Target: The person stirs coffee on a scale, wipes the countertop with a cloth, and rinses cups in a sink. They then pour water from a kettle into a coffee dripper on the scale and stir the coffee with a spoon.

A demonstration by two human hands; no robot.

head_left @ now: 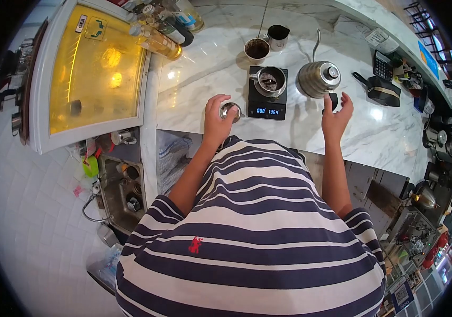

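My left hand (218, 121) is curled round a small metal cup (230, 112) at the counter's front edge, thumb across its near side. My right hand (337, 119) has its thumb and fingers apart, right beside the black handle of the steel gooseneck kettle (314, 79); whether it touches the handle is unclear. Between my hands, a black digital scale (259, 100) with lit blue digits bears a metal cup (276, 91) with dark contents. Behind it stand a white cup (249, 54) with dark grounds and a metal pitcher (278, 35).
Bottles (162, 43) stand at the back left, beside a yellow-lit glass-door unit (99, 68). A sink (115, 190) lies lower left. To the right are a black pouch (384, 92), a calculator (383, 66) and the marble counter's (300, 134) front edge.
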